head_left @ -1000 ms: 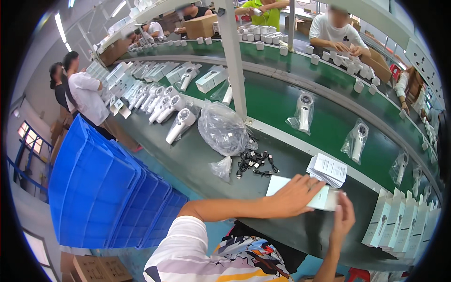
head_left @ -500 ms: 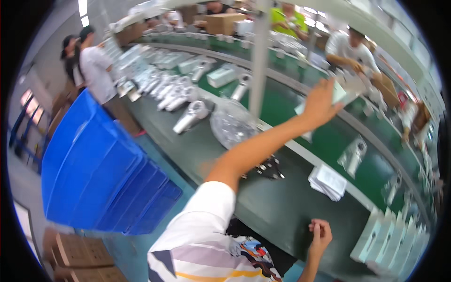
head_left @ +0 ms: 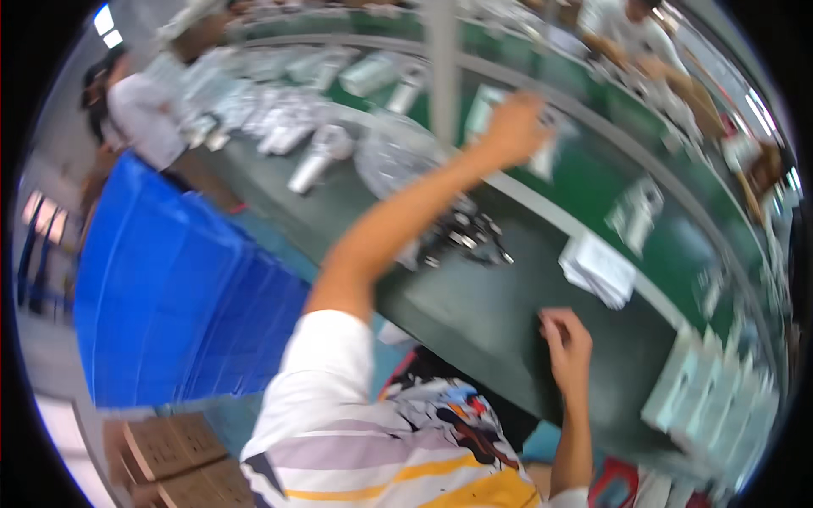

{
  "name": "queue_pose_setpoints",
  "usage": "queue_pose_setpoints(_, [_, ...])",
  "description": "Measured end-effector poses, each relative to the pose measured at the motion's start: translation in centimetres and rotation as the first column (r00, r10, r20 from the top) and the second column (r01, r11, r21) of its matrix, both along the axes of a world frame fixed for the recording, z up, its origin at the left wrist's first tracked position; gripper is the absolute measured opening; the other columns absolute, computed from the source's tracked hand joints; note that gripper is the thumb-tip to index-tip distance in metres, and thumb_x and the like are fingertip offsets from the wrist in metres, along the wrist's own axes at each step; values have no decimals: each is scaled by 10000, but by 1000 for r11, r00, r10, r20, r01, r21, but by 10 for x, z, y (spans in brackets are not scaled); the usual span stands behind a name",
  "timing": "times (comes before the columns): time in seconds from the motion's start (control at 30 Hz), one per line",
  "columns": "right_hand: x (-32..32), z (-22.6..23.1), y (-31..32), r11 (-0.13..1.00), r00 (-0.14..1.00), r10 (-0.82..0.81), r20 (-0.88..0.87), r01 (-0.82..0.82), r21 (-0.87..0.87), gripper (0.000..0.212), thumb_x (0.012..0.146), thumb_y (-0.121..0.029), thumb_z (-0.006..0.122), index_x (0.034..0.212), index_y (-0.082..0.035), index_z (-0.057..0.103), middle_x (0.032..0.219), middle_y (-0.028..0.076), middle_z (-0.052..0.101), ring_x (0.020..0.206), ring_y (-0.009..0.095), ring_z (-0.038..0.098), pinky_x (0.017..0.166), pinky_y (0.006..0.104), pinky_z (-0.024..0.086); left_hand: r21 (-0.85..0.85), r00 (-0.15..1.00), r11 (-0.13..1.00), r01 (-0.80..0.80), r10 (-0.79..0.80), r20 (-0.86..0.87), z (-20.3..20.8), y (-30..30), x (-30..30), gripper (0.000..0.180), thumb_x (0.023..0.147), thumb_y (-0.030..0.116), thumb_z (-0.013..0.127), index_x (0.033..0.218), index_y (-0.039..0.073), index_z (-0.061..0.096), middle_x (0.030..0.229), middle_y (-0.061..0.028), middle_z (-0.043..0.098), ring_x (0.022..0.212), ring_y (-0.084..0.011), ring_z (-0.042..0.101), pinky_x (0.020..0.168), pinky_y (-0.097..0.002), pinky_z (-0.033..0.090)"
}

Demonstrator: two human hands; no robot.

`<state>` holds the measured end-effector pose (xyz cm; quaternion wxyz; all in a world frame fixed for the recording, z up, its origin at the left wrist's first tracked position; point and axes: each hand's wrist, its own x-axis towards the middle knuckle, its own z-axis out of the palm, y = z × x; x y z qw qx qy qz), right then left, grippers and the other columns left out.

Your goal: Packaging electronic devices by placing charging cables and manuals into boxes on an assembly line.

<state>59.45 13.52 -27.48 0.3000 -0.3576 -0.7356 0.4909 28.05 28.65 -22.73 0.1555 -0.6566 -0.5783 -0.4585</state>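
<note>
My left hand [head_left: 515, 131], blurred by motion, reaches across to the green belt. Its fingers are closed on a pale green box [head_left: 483, 110], which the hand partly covers. Just past the hand, a white item [head_left: 544, 159] rests on the belt. My right hand [head_left: 569, 339] hovers over the near side of the dark green table, fingers loosely curled and nothing seen in them. Between the arms lies a heap of small black pieces with silvery parts [head_left: 466, 237]. A clear plastic bag [head_left: 389, 157] is beyond my left forearm. White folded papers [head_left: 598, 269] are stacked by the belt.
White handheld fans, one loose [head_left: 320, 159] and several bagged [head_left: 275, 118], lie at the far left. Pale green boxes [head_left: 711, 398] stand in a row at the right. Blue bins [head_left: 186, 279] and cartons [head_left: 174, 444] are left. A pole [head_left: 442, 68] rises beside the belt. Co-workers sit opposite.
My view has shifted, so the table appears higher. My left hand has moved left along the belt with the pale green box. My right hand stays over the table, fingers still curled.
</note>
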Motion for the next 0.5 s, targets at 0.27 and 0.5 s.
queue_pose_setpoints(0.27, [-52, -2, 32, 969, 983, 81, 167, -117, 219, 138, 860, -65, 608, 983, -5, 626, 854, 93, 627, 635, 177, 583, 648, 279, 483, -266, 942, 950, 161, -68, 329, 32, -122, 22, 313, 856, 221, 623, 1101, 25, 631, 1072, -155, 646, 1019, -345, 594, 900, -408, 458])
queue_pose_setpoints(0.5, [-113, -18, 29, 753, 963, 105, 247, -240, 612, 186, 826, -108, 649, 977, -24, 579, 939, 120, 538, 835, 315, 575, 725, 406, 478, -452, 989, 882, 134, -150, -1, -27, -136, 15, 283, 888, 102, 563, 1160, 50, 620, 1152, -152, 624, 1039, -338, 582, 947, -396, 445])
